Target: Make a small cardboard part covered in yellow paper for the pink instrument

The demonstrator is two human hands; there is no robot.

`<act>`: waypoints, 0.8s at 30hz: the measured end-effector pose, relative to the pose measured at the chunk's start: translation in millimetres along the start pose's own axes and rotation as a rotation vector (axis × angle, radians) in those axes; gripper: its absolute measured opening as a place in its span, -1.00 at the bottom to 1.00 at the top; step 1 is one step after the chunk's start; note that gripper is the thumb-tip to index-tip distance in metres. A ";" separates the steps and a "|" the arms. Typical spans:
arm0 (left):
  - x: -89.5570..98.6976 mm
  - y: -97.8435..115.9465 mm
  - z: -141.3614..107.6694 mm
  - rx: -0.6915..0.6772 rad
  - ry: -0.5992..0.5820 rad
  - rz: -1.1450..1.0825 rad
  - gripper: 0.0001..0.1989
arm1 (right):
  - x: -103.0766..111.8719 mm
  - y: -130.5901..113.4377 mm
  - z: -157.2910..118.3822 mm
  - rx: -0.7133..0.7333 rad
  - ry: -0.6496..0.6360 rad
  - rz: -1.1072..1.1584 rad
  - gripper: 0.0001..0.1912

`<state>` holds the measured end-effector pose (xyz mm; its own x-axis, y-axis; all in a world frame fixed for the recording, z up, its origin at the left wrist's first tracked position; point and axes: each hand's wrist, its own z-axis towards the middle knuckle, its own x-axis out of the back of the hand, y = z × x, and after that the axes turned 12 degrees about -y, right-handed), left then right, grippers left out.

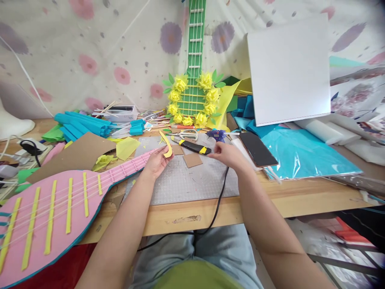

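Note:
My left hand (158,161) pinches a curved yellow paper strip (167,145) above the grey cutting mat (192,186). My right hand (225,154) is closed, its fingertips gripping the tail end of a black and yellow utility knife (192,146). The knife points to the left over the mat. Just behind my right hand lies a purple glue gun (217,135), its black cord running down off the table. Scissors (189,134) lie behind the knife. Small brown cardboard squares (192,160) rest on the mat in front of it.
A pink paper guitar (60,204) with yellow strips covers the left front. At the back stands a green guitar (192,92) ringed with yellow paper flowers. A white board (288,72), a phone (258,148) and wrapped blue paper (306,152) are to the right. Brown cardboard (72,156) lies left.

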<state>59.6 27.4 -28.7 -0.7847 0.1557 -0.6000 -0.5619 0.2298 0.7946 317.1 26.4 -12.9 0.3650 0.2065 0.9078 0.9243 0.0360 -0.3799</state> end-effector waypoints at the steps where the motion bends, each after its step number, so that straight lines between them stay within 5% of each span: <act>1: -0.3 -0.3 -0.1 0.006 0.006 0.002 -0.91 | -3.0 -6.4 -1.1 0.141 -0.054 -0.005 -0.69; 4: -1.4 0.2 -0.8 0.010 0.017 0.011 -0.92 | -18.0 -24.3 4.0 0.486 -0.046 -0.150 -0.53; 6: -1.8 0.9 -1.4 0.005 0.020 0.013 -0.92 | -28.1 -30.5 10.7 0.532 -0.025 -0.252 -0.44; 13: -0.8 0.6 -0.4 0.007 0.017 0.020 -0.91 | -38.6 -26.9 17.2 0.521 0.080 -0.191 -0.44; 24: 1.4 10.0 -2.2 -0.070 0.052 -0.002 -0.88 | -44.2 -38.0 13.2 0.316 0.213 0.403 -0.42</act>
<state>52.3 27.8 -21.4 -0.7951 0.1044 -0.5974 -0.5790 0.1624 0.7990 264.4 28.8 -41.0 0.7279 0.0638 0.6827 0.6403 0.2929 -0.7101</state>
